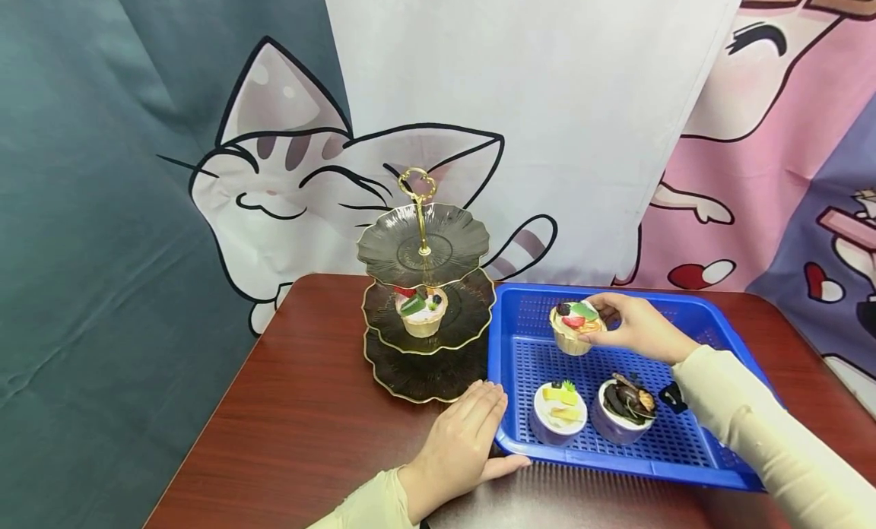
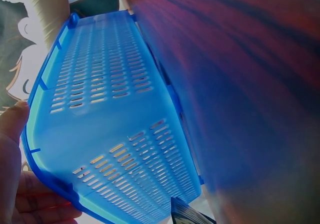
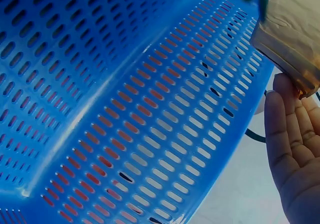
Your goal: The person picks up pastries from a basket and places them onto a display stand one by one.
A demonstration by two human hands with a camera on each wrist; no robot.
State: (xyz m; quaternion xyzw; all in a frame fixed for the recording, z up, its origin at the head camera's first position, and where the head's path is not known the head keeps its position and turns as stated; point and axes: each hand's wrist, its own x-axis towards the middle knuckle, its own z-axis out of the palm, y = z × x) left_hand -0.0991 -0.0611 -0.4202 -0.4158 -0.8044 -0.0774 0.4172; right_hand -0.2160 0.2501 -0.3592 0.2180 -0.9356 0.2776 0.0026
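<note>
Right hand [image 1: 636, 329] pinches a fruit tart [image 1: 569, 324] over the blue basket [image 1: 616, 467], left hand [image 1: 458, 445] straight-fingered at its corner — lift-out step, I reckon. Next move probably calls for keeping it level.

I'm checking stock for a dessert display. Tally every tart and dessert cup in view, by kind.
Tarts: 2 (fruit tart on the tiered stand, held tart)
Dessert cups: 2 (yellow-topped cup, dark-topped cup)
Total: 4
</note>
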